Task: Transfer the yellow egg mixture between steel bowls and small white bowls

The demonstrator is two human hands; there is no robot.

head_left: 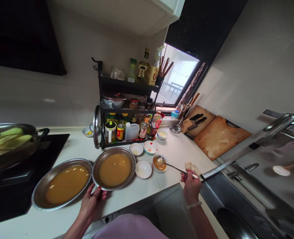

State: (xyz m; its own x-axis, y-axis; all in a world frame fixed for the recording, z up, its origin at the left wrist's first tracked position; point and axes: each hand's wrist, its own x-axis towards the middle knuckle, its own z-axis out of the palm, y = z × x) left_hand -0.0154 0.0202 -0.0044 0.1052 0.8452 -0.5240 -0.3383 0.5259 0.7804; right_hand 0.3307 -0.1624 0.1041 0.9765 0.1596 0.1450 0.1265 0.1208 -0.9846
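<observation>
My right hand (191, 184) is closed round the handle of a metal spoon (174, 167). The spoon's head is over a small bowl (159, 171) of brown liquid; whether it touches the liquid I cannot tell. With thumb and fingers, my left hand (92, 200) grips the near-left rim of a round metal dish (133, 167). Thin yellow-brown liquid with a few pale bits fills its middle. To the left, a second metal dish (39, 189) of similar liquid lies with its edge close against the first.
Small bowls, including a white bowl (144, 170), stand between the dish and a black shelf rack (127, 109) of bottles. A wok (25, 159) sits on the hob at left. Cutting boards (218, 136) and a knife block (188, 125) lean at right, beside the sink (216, 192).
</observation>
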